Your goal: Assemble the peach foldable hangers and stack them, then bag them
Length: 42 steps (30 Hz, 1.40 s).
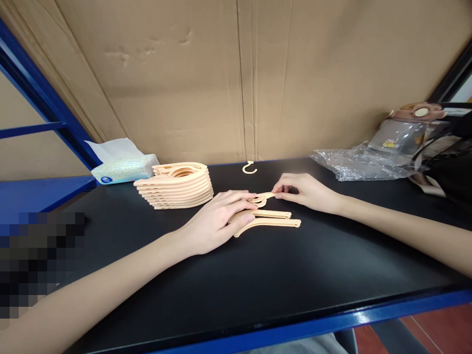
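My left hand point(224, 214) lies palm down over the left ends of several cream plastic hanger parts, with its fingers stretched out and the thumb apart. Under the thumb is a curved hanger arm point(271, 223), with a second arm point(275, 214) just behind it. Beyond them, a piece with a curved loop point(261, 200) shows by my left fingertips. The thumb and fingers of my right hand point(297, 189) pinch the right end of that piece. Farther back, a loose hanger hook point(250, 169) rests on the black table. My left hand hides part of the pieces.
Left of my hands stands a stack of cream hangers point(175, 189), with a tissue pack point(123, 167) behind it. At the right are a crumpled clear plastic bag point(354, 162), a bottle point(401, 130) and a black bag point(450, 167). Cardboard point(184, 83) forms the back wall.
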{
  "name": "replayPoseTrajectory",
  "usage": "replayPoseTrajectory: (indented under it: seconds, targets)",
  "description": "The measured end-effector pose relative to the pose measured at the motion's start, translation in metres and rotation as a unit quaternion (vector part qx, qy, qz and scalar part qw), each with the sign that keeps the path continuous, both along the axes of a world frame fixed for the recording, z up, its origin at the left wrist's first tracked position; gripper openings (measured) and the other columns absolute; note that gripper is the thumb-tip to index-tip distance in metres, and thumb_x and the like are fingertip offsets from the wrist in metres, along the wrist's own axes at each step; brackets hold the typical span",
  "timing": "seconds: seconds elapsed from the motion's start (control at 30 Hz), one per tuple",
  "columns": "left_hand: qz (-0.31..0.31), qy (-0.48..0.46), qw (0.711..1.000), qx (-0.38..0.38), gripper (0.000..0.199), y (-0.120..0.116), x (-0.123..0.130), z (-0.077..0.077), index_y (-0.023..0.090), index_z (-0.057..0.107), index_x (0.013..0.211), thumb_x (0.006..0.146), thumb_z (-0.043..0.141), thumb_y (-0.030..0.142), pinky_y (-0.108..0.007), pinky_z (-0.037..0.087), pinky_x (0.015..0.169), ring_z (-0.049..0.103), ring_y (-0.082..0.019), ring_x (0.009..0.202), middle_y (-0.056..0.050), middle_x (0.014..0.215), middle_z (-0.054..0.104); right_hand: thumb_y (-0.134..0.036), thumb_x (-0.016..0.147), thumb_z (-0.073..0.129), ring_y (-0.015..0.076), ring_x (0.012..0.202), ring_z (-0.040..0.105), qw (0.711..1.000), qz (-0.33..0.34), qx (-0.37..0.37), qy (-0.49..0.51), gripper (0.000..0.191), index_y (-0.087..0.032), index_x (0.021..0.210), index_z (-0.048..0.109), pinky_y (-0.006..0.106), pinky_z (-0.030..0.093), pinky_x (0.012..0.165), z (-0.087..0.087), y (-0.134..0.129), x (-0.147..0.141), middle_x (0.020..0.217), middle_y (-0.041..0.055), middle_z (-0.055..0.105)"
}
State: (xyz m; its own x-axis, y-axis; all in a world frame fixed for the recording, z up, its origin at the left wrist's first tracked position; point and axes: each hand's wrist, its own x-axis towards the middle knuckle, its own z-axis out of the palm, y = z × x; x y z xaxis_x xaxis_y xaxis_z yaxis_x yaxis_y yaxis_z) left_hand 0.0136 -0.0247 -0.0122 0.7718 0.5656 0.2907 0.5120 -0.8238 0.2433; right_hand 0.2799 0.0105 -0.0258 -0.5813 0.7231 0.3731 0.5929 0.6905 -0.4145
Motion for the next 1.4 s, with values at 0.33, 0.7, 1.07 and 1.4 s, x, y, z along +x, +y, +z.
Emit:
replayPoseTrajectory:
  seconds: [0.33, 0.7, 1.07, 1.4]
  targets:
    - [0.079, 0.034, 0.993, 0.083, 0.032, -0.011, 0.005, 0.006, 0.019, 0.060, 0.095, 0.082, 0.061, 0.047, -0.031, 0.044, 0.069, 0.057, -0.019, 0.080, -0.003, 0.090, 0.061, -0.042, 0.081, 0.061, 0.0160, 0.076, 0.060, 0.997, -0.017, -0.066, 0.042, 0.026, -0.019, 0.092, 0.067, 0.032, 0.047, 0.073, -0.001, 0.010, 0.010, 0.084, 0.0031, 0.064]
    - [0.040, -0.029, 0.999, -0.014, 0.031, -0.008, 0.002, 0.004, 0.025, 0.059, 0.111, 0.089, 0.052, 0.046, -0.034, 0.045, 0.085, 0.056, -0.020, 0.099, -0.003, 0.114, 0.061, -0.046, 0.076, 0.063, 0.0157, 0.072, 0.061, 0.987, -0.053, -0.128, 0.083, 0.031, -0.019, 0.091, 0.067, 0.033, 0.048, 0.072, -0.001, 0.010, 0.008, 0.085, 0.0029, 0.069]
    - [0.036, 0.005, 0.999, -0.015, 0.034, -0.006, 0.000, 0.010, 0.024, 0.058, 0.119, 0.098, 0.035, 0.039, -0.035, 0.040, 0.089, 0.053, -0.020, 0.105, -0.002, 0.122, 0.061, -0.047, 0.076, 0.064, 0.0168, 0.077, 0.061, 0.990, -0.041, -0.118, 0.071, 0.031, -0.019, 0.089, 0.067, 0.033, 0.046, 0.074, -0.001, 0.009, 0.008, 0.085, 0.0032, 0.067]
    - [0.072, 0.034, 0.997, 0.021, 0.039, -0.004, -0.003, 0.010, 0.022, 0.058, 0.119, 0.099, 0.030, 0.041, -0.036, 0.038, 0.089, 0.054, -0.021, 0.107, -0.003, 0.120, 0.063, -0.048, 0.076, 0.063, 0.0173, 0.077, 0.060, 0.989, -0.024, -0.130, 0.063, 0.032, -0.020, 0.092, 0.069, 0.033, 0.046, 0.073, 0.001, 0.007, 0.009, 0.084, 0.0036, 0.066]
